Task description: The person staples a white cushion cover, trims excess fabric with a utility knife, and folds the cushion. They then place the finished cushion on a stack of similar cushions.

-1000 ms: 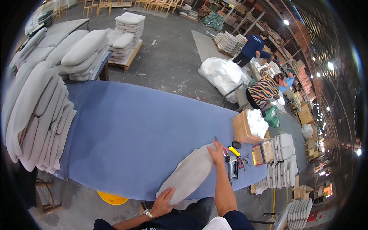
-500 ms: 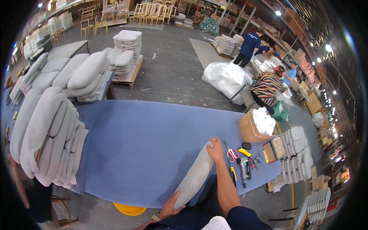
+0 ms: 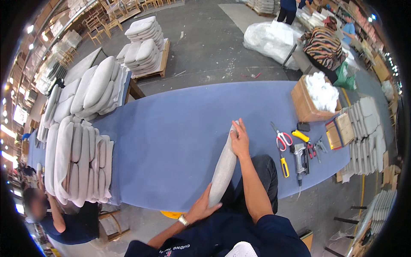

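A grey padded seat cushion (image 3: 224, 166) stands tilted on edge at the front of the blue-covered table (image 3: 171, 141). Its far end is in the grasp of my right hand (image 3: 240, 140), fingers over the top. My left hand (image 3: 201, 207) grips the near end, thumb on one side and fingers on the other. The cushion's underside faces away and cannot be seen. Right of it lie red-handled scissors (image 3: 283, 140), a yellow-handled screwdriver (image 3: 284, 167), a yellow utility knife (image 3: 301, 136) and a grey air stapler (image 3: 299, 159).
Cushion stacks (image 3: 79, 160) crowd the table's left end, with a co-worker (image 3: 70, 220) beside them. A cardboard box (image 3: 308, 100) of white stuffing stands at the far right corner. More cushions (image 3: 143, 53) sit on a pallet beyond. Other people work at the far right.
My view has dropped and turned left. The cushion is tipped more on edge, so less of its face shows. Both hands keep hold of its ends.
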Demonstrator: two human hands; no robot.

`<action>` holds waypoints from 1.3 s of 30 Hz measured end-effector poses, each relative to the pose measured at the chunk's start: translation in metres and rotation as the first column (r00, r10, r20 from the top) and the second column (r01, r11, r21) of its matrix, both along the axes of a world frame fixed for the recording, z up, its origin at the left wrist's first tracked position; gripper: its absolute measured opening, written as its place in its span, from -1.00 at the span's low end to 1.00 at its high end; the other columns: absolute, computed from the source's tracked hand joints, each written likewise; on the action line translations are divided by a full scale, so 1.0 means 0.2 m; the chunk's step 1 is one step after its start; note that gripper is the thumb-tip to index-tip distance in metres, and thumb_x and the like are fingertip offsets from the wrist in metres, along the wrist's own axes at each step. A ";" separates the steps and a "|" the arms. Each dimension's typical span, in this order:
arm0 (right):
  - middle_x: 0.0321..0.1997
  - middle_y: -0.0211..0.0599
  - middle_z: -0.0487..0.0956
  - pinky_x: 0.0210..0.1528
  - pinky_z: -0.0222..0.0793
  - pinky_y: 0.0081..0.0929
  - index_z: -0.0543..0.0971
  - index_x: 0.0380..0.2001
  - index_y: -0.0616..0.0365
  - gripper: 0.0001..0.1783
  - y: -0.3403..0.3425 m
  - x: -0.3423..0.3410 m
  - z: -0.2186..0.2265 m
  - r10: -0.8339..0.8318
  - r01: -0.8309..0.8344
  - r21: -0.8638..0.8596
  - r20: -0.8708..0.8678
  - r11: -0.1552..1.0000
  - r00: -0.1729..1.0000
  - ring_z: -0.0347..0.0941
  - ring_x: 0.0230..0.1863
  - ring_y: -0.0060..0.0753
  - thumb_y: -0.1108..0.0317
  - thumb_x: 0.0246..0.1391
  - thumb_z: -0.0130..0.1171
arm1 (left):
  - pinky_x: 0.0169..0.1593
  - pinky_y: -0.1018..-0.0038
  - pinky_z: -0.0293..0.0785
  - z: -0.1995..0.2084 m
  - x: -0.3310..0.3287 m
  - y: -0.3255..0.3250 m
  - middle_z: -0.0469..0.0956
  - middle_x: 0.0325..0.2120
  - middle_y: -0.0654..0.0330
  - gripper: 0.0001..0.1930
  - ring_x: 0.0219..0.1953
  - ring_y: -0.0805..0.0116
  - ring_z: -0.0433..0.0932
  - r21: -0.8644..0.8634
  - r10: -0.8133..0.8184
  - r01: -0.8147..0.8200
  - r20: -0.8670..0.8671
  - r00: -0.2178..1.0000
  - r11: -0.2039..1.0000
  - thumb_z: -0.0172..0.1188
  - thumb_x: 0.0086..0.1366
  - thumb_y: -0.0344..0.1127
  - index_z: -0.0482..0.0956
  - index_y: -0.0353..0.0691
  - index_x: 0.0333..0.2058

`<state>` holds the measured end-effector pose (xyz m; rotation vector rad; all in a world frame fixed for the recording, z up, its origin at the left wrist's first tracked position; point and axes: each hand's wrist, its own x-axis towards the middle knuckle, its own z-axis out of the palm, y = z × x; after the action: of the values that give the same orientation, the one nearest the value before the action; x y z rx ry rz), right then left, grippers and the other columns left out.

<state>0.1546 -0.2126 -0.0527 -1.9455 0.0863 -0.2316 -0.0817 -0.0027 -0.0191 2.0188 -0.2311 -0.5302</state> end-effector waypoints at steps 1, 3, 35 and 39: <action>0.61 0.09 0.09 0.59 -0.02 -0.15 0.44 0.38 0.08 -0.45 -0.02 -0.02 -0.01 -0.006 0.006 0.022 0.015 1.000 1.000 -0.01 0.62 0.10 0.30 0.35 0.05 | 0.44 0.13 0.20 0.00 0.07 -0.03 0.16 0.39 -0.43 0.07 0.43 -0.25 0.25 0.007 -0.012 0.011 0.040 0.999 1.000 0.37 0.31 0.04 -0.11 -0.45 0.48; 0.64 0.10 0.01 0.62 -0.14 -0.17 0.28 0.47 0.08 -0.38 0.00 -0.08 -0.02 -0.003 0.002 0.025 0.037 1.000 0.999 -0.12 0.65 0.07 0.26 0.40 0.01 | 0.44 0.14 0.20 -0.04 0.22 -0.11 0.15 0.39 -0.45 0.06 0.43 -0.28 0.24 0.042 -0.027 0.023 0.101 0.995 0.999 0.35 0.32 0.01 -0.14 -0.48 0.48; 0.55 0.12 0.23 0.57 0.00 -0.28 0.17 0.48 0.36 -0.31 -0.26 -0.77 -0.18 0.037 0.066 0.295 -0.330 0.953 0.943 0.12 0.58 -0.03 0.04 0.55 -0.31 | 0.49 0.16 0.12 0.17 0.51 -0.51 0.03 0.44 -0.46 0.02 0.50 -0.27 0.08 0.230 -0.259 0.206 0.234 0.937 0.951 0.32 0.25 -0.25 -0.15 -0.60 0.45; 0.53 0.14 0.26 0.55 0.06 -0.29 0.17 0.48 0.35 -0.34 -0.24 -0.76 -0.27 0.019 0.118 0.445 -0.292 0.888 0.956 0.18 0.55 -0.01 0.08 0.55 -0.30 | 0.53 0.15 0.02 0.14 0.73 -0.69 -0.06 0.45 -0.51 0.01 0.53 -0.32 -0.04 0.274 -0.234 0.182 0.173 0.957 0.944 0.25 0.30 -0.15 -0.17 -0.67 0.43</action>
<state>0.0027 -0.2598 -0.1074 -1.4895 0.3547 0.0441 0.0652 -0.1400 0.0093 2.3184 -0.5311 -0.5045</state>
